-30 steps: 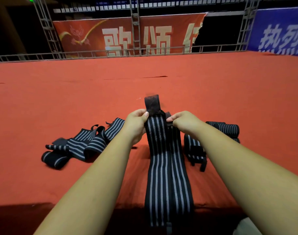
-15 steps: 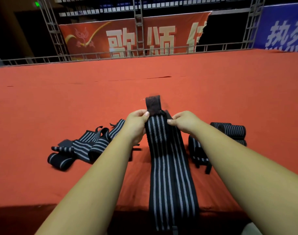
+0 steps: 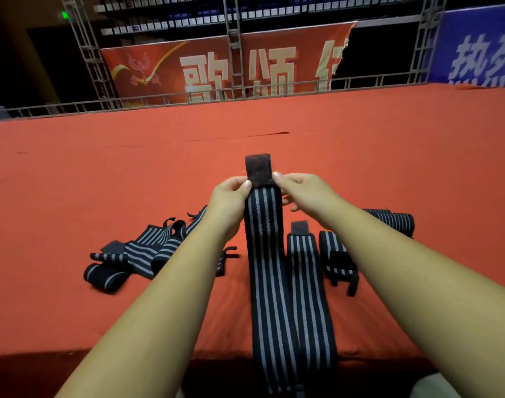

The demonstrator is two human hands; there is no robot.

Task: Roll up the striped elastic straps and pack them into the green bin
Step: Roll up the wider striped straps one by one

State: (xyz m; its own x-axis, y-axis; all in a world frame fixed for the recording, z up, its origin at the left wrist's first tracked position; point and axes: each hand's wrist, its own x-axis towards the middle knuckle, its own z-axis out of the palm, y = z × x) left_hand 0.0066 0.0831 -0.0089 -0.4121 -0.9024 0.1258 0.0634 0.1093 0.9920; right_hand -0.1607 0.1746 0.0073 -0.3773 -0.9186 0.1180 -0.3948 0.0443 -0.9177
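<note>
Left hand (image 3: 231, 202) and right hand (image 3: 305, 193) each pinch an edge of the strap (image 3: 262, 254) just under its black velcro tab (image 3: 258, 169), so the tab pokes up above the thumbs. Rest of the strap runs back over the red cloth's (image 3: 102, 182) near edge, with a second strap (image 3: 305, 282) lying flat just right of it.

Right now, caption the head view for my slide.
Left hand and right hand pinch the striped strap by its black end above the red table.

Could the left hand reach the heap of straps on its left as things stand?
Probably yes: the heap lies open on the red cloth beside that forearm, but the left hand pinches the held strap.
</note>
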